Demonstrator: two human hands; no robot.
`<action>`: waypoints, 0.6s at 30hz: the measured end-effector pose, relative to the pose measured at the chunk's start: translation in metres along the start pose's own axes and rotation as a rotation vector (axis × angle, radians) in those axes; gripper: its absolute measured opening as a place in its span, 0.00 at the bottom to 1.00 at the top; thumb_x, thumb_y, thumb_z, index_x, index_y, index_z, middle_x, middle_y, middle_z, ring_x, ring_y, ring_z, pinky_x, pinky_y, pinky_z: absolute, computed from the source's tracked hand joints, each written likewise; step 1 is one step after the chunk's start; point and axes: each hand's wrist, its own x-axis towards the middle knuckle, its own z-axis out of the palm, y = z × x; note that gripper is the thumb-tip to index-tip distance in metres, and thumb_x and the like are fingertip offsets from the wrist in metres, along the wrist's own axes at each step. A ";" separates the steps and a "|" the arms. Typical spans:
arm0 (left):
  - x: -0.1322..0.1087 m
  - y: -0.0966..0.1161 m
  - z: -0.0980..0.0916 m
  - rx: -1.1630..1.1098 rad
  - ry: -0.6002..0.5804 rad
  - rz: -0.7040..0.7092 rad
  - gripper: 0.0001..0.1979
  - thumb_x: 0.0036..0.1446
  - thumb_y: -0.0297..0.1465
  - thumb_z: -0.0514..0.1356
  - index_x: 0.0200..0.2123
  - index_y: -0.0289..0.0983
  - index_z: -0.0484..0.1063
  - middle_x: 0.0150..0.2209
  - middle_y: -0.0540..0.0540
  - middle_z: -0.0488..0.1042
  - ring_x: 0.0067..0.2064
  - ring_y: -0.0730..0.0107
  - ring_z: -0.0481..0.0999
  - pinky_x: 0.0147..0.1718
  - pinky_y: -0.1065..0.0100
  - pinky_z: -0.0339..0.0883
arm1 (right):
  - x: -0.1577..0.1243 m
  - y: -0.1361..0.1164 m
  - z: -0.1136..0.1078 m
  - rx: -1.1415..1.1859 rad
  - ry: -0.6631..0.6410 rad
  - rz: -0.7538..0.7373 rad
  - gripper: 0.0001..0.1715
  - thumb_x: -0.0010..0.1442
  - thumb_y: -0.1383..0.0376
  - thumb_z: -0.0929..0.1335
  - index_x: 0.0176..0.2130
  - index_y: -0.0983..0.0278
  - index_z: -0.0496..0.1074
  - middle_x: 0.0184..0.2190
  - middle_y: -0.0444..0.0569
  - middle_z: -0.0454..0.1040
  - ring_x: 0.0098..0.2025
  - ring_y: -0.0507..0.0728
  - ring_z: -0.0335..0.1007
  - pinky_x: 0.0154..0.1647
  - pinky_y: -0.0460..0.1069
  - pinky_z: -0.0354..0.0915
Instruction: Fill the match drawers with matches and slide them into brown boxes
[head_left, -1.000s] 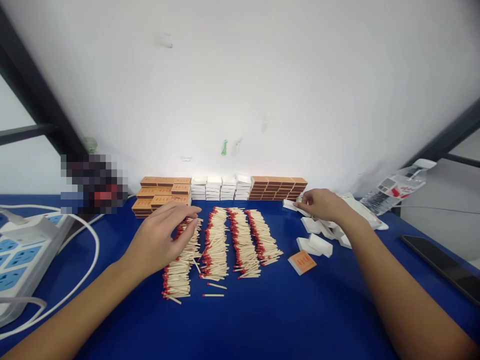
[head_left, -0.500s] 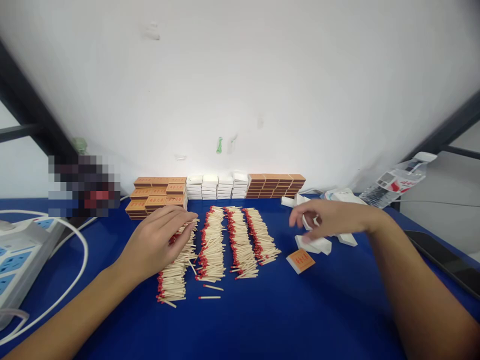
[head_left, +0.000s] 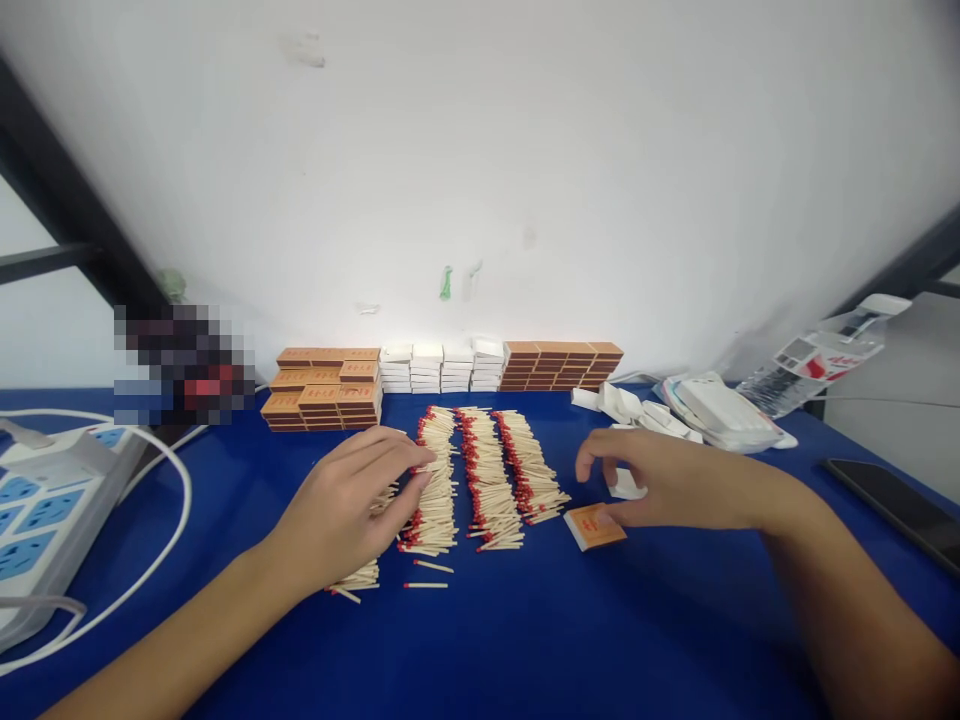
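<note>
My left hand (head_left: 364, 505) hovers over the leftmost row of matches (head_left: 356, 577), hiding most of it. Its fingers stretch toward the second match row (head_left: 435, 510), thumb apart, and nothing shows between them. Two loose matches (head_left: 426, 585) lie in front of that row. On the right, my right hand (head_left: 667, 480) is open and curved, with its thumb at the upper right edge of an orange matchbox (head_left: 589, 528) lying flat. A white matchbox tray (head_left: 626, 486) shows behind its fingers. Further match rows (head_left: 491, 490) lie between my hands.
Stacked orange matchboxes (head_left: 322, 405) and white trays (head_left: 427, 370) line the wall, with more matchboxes (head_left: 559, 367) beside them. Loose white trays (head_left: 621, 403), a plastic bottle (head_left: 817, 360) and a phone (head_left: 896, 510) are at right. A power strip (head_left: 56, 520) with cables lies left.
My right hand has come down and nearer, its thumb now at the orange matchbox. My left hand has shifted right, its fingertips reaching the second match row. The view has shifted slightly.
</note>
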 end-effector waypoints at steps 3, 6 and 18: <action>0.000 0.007 0.002 -0.009 -0.023 0.023 0.10 0.66 0.23 0.62 0.50 0.38 0.75 0.41 0.45 0.81 0.46 0.61 0.79 0.52 0.56 0.75 | -0.003 -0.005 0.010 -0.043 -0.098 0.051 0.26 0.43 0.55 0.81 0.43 0.55 0.77 0.39 0.46 0.77 0.39 0.63 0.75 0.34 0.52 0.66; 0.000 0.010 0.004 -0.039 -0.040 0.031 0.09 0.67 0.23 0.61 0.48 0.38 0.75 0.40 0.45 0.81 0.44 0.62 0.79 0.50 0.57 0.75 | -0.005 -0.007 0.016 -0.105 -0.112 0.079 0.21 0.40 0.63 0.79 0.36 0.57 0.75 0.37 0.46 0.78 0.36 0.61 0.74 0.31 0.51 0.62; -0.004 0.028 0.009 -0.089 -0.093 -0.086 0.25 0.61 0.40 0.71 0.58 0.40 0.70 0.47 0.42 0.81 0.48 0.57 0.80 0.48 0.56 0.77 | 0.019 -0.074 0.040 0.193 0.331 -0.338 0.18 0.59 0.62 0.75 0.50 0.57 0.78 0.40 0.48 0.80 0.33 0.56 0.73 0.35 0.51 0.70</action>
